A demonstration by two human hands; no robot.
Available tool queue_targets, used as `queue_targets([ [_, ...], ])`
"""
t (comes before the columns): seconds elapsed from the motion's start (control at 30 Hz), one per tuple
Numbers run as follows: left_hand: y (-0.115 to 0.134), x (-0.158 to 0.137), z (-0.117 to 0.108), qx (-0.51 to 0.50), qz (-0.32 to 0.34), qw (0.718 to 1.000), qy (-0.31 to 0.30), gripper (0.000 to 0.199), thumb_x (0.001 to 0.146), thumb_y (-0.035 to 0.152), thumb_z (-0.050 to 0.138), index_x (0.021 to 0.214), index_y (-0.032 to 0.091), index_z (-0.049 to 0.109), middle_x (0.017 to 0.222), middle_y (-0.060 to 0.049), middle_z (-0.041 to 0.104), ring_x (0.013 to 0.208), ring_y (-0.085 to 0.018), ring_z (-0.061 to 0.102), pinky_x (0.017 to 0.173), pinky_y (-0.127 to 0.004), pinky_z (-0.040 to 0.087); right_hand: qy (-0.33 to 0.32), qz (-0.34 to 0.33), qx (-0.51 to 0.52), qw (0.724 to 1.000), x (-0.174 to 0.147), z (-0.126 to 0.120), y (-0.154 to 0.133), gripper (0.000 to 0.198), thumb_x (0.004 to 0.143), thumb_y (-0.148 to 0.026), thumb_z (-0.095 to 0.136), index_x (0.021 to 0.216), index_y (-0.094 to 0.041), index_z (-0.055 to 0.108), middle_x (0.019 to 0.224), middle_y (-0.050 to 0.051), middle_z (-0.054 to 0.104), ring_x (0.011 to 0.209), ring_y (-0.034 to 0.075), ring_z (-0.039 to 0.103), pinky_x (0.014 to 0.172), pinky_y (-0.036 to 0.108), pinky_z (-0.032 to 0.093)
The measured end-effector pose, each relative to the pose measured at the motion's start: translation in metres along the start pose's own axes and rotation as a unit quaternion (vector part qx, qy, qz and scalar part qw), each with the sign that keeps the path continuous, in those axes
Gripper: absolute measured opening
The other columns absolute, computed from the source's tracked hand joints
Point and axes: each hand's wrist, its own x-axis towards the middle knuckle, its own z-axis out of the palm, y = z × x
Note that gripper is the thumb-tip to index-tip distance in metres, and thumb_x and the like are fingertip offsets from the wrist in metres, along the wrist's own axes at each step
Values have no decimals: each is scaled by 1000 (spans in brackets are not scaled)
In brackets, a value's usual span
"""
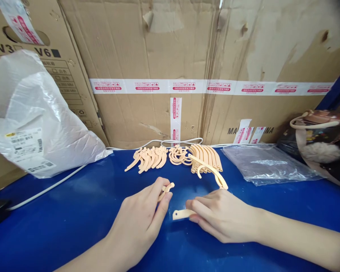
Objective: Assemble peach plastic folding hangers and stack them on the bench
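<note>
Left hand: I see this hand (138, 217) with thumb and forefinger closed on a small curved piece (169, 187); one knobbed end juts past the fingertips, while the rest is partly hidden by the fingers.
Right hand: From my remote station I see this hand (222, 217) pinching a flat strip (181, 214) between thumb and fingers; its holed end points left, clear of the grip, and its other end is covered by the hand.
Between the hands: The holed end lies just below and to the right of the left thumb, apart from it; I see the two held pieces not touching.
Beyond the right hand: A longer piece with a curved branch (212, 172) slants down to just above the knuckles; I cannot tell whether it touches them.
Row at the back: From left to right, I count three groups: curved hooks (151, 158), ring-like pieces (178, 155) and long bowed strips (208, 158).
Surface: All three groups lie on a blue tabletop (73, 226).
Right margin: A clear plastic bag (268, 164) lies flat beside the bowed strips.
</note>
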Motion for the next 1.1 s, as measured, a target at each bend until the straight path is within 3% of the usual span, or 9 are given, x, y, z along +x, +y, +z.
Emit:
queue_targets([
  [0.2, -2, -1, 0, -11, -9, 1000, 4, 23, 98, 38, 26, 98, 25, 45, 89, 1, 65, 82, -18, 66, 71, -28, 49, 3, -24, -11, 1000, -4, -1, 0, 26, 94, -29, 35, 81, -17, 55, 61, 0, 57, 46, 11, 48, 45, 26, 30],
  [0.5, -1, -2, 0, -26, -14, 999, -12, 23, 98, 38, 26, 98, 25, 44, 85, 2, 64, 78, -18, 64, 65, -27, 45, 23, -39, -42, 998, -3, -3, -3, 30, 99, -23, 29, 105, -13, 57, 72, 3, 61, 55, 14, 54, 48, 31, 32],
  [0.77, 4, 0, -1, -48, -1, 998, -35, 25, 98, 37, 26, 92, 24, 47, 84, 2, 63, 73, -17, 62, 64, -27, 43, 23, -3, -3, 1000, -2, -1, -2, 25, 100, -22, 29, 105, -14, 52, 79, 2, 61, 55, 12, 52, 50, 27, 36],
  [0.93, 4, -1, 2, -21, 32, 996, -79, 29, 98, 34, 24, 88, 23, 50, 80, 0, 61, 69, -18, 59, 62, -28, 42, 65, 13, 9, 998, -3, 3, -1, 30, 100, -28, 26, 98, -16, 53, 74, 2, 62, 53, 12, 54, 49, 26, 37],
  [1.1, 5, -1, 3, -19, 65, 995, -78, 30, 97, 30, 23, 78, 22, 44, 69, 2, 57, 60, -16, 54, 54, -26, 34, 82, 19, 8, 996, -3, 3, 0, 31, 101, -28, 27, 105, -15, 54, 72, 1, 62, 53, 12, 55, 49, 24, 39],
])
